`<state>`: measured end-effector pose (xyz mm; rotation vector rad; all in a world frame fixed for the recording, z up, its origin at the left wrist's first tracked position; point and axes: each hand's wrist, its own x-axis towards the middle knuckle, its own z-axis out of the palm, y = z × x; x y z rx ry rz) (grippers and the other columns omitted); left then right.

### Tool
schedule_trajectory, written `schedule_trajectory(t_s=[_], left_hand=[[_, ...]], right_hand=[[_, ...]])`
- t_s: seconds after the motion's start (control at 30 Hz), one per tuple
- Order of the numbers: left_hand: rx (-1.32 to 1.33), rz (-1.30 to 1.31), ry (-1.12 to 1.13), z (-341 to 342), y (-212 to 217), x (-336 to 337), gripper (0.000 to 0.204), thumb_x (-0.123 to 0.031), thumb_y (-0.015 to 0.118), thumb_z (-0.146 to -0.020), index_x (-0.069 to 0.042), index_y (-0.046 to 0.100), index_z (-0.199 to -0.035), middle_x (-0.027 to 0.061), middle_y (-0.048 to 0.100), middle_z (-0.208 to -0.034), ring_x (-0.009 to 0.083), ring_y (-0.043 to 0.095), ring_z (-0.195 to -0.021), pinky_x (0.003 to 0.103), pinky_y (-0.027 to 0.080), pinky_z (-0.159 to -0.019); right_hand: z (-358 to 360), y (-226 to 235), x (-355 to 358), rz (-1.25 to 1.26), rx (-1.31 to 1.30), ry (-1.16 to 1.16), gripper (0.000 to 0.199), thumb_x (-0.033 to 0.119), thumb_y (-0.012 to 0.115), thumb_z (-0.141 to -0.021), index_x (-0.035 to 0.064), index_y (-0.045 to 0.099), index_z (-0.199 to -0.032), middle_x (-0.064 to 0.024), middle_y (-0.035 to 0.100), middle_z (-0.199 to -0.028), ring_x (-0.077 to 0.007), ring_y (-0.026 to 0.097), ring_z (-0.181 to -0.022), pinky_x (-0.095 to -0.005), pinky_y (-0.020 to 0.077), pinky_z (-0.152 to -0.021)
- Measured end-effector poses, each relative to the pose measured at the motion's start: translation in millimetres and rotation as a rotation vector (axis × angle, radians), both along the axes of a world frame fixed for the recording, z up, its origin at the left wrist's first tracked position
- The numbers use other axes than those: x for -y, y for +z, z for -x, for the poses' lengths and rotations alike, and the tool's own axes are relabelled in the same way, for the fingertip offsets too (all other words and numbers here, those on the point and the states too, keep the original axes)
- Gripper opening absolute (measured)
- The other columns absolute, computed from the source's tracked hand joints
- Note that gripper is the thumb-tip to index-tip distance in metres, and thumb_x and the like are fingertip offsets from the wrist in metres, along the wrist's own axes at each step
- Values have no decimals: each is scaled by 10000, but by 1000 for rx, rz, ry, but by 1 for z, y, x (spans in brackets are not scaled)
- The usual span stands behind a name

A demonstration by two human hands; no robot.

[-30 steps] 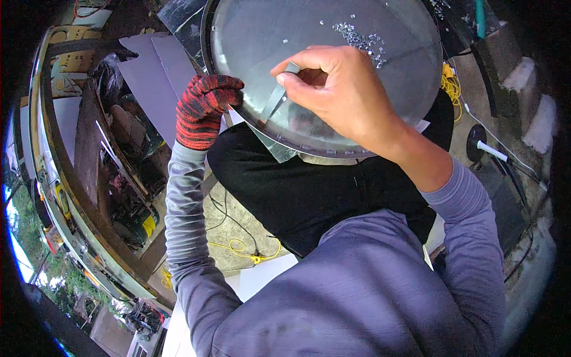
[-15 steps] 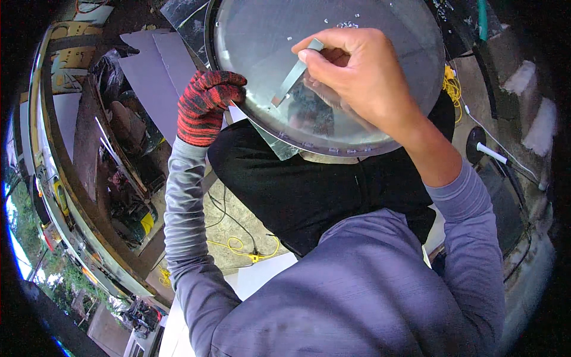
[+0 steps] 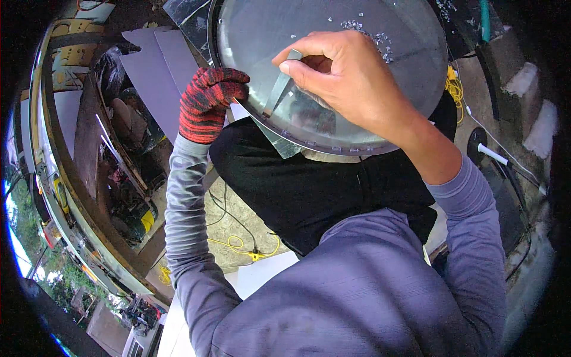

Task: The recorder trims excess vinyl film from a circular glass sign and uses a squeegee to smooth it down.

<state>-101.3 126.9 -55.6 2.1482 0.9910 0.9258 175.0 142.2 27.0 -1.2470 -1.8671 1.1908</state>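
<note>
A large round metal tray (image 3: 256, 44) with a raised rim rests on my lap, tilted toward me. My left hand (image 3: 208, 106), in a red and black striped knit glove, is closed on its left rim. My bare right hand (image 3: 357, 80) pinches a thin, flat grey metal strip (image 3: 278, 90) between thumb and fingers. The strip's brownish lower tip touches or nearly touches the tray inside the near-left rim. Small shiny pieces (image 3: 383, 50) lie scattered beyond my right hand, partly hidden by it. Several similar bits (image 3: 315, 144) sit spaced along the near rim.
Grey sheet panels (image 3: 151, 77) lean at the left, beside a curved wooden-edged bench (image 3: 65, 220) with clutter. A yellow cord (image 3: 256, 256) and black cable run over the floor below my legs. At the right are more yellow cord (image 3: 454, 92) and a white-handled object (image 3: 492, 154).
My right hand has moved left and slightly toward me, bringing the strip's tip nearer the near-left rim. More scattered pieces show beyond the hand. My left hand keeps its hold.
</note>
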Motion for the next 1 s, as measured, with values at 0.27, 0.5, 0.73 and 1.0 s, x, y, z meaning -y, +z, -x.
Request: schedule_trajectory(t_s=[0.27,0.5,0.73,1.0], left_hand=[[255,558,91,8,-4,7,189,59,631,-857,-17,730,-998,134,711,-1164,230,661,-1027,341,535,-885],[137,262,-25,8,-5,2,180,52,630,-863,0,724,-1007,137,708,-1163,232,663,-1033,333,536,-892],[120,132,6,1,-8,0,154,27,665,-810,-42,733,-930,107,723,-1112,230,657,-969,338,514,-827],[-389,-289,86,3,-7,-5,150,-56,719,-690,-185,688,-761,-20,737,-1006,208,667,-876,354,505,-755]], right_hand=[[5,0,0,-21,-10,33,202,178,694,-895,4,760,-976,-204,693,-762,-304,702,-674,-390,521,-649],[3,3,0,-36,-7,44,207,179,698,-894,0,758,-978,-207,695,-768,-306,703,-673,-385,524,-652],[-30,29,-27,-57,24,-43,250,253,697,-951,41,776,-1057,-31,748,-825,-117,691,-776,-289,540,-702],[-170,85,-145,-543,210,-738,211,129,654,-975,-47,752,-1038,-30,690,-733,-93,593,-625,-254,454,-574]])
